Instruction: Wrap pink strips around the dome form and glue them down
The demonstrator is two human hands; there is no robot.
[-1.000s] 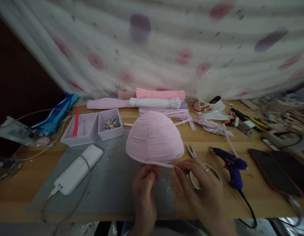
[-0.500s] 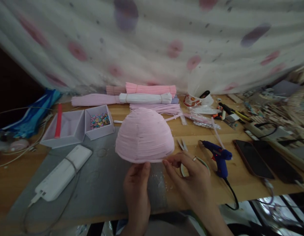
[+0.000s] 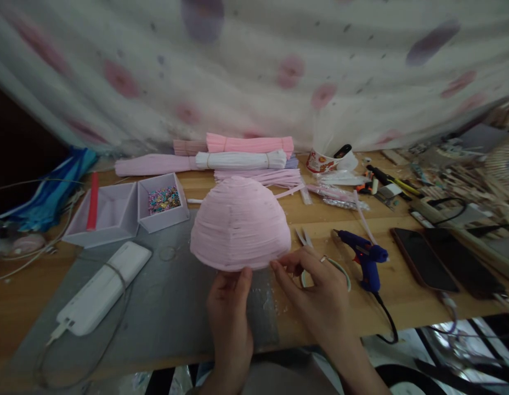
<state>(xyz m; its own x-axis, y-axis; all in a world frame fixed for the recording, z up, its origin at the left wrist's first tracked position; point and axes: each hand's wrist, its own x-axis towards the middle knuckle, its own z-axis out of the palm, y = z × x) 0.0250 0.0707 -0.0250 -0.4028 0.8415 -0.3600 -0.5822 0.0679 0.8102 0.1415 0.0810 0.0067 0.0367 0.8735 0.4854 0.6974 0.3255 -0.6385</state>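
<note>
A pale pink dome [image 3: 240, 225], its surface made of thin strips laid in rows, is held up in front of me over the grey mat. My left hand [image 3: 230, 310] pinches the bottom rim from below, thumb in front and fingers behind. At the lower right of the rim, my right hand [image 3: 316, 291] is closed, thumb and index finger pinching the edge. Scissors [image 3: 304, 237] lie partly hidden behind my right hand. Farther right, a blue glue gun [image 3: 363, 252] lies on the wooden table with a small red light showing.
At the left are a box of colourful beads [image 3: 163, 204], a second box [image 3: 110, 216] with a red stick, and a white power bank [image 3: 104, 288] with a cable. Strip bundles [image 3: 240, 160] lie behind the dome. Phones [image 3: 423, 258] and tools [image 3: 394, 181] occupy the right side.
The view has shifted slightly. The dome has tilted a little, with its right rim now curving upward; both hands keep their pinch on it.
</note>
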